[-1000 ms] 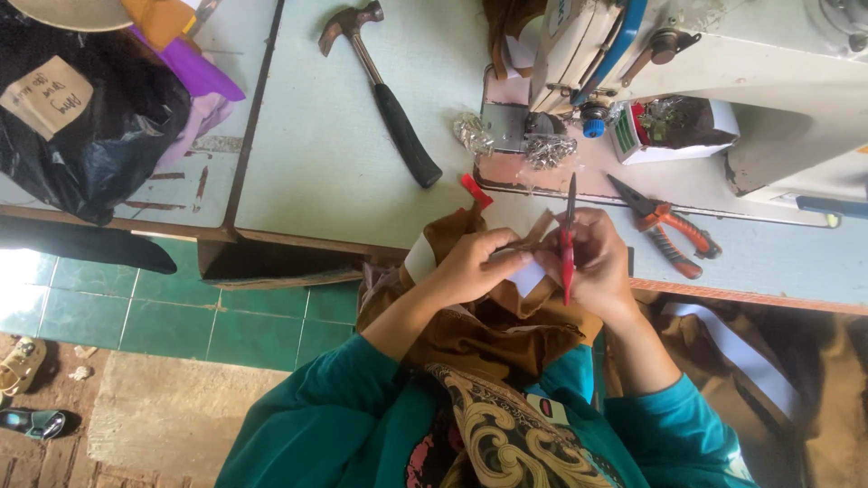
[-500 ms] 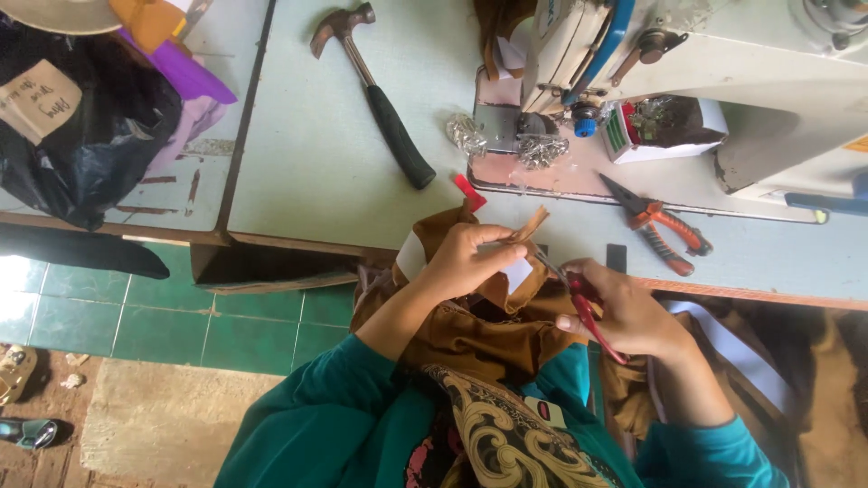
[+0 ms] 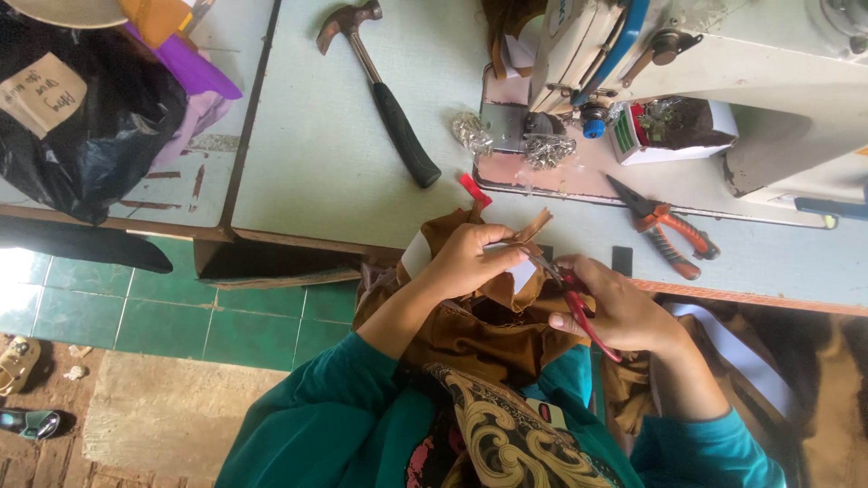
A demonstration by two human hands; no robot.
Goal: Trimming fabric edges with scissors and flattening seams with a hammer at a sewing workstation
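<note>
My left hand (image 3: 466,262) pinches a strip of brown fabric (image 3: 533,226) against a white patch at the table's front edge. More brown fabric (image 3: 470,330) bunches in my lap below it. My right hand (image 3: 615,312) grips red-handled scissors (image 3: 586,312), their blades pointing up-left to the brown strip beside my left fingers. Both hands sit close together over the edge of the pale green table (image 3: 316,172).
A hammer (image 3: 389,99) lies on the table to the upper left. A white sewing machine (image 3: 723,63) stands at the back right, orange-handled pliers (image 3: 669,230) in front of it. A black plastic bag (image 3: 86,126) rests on the left table. Green floor tiles show below.
My right hand has lowered the scissors from upright above the fabric to a slant at the lower right. My left hand stays on the brown strip.
</note>
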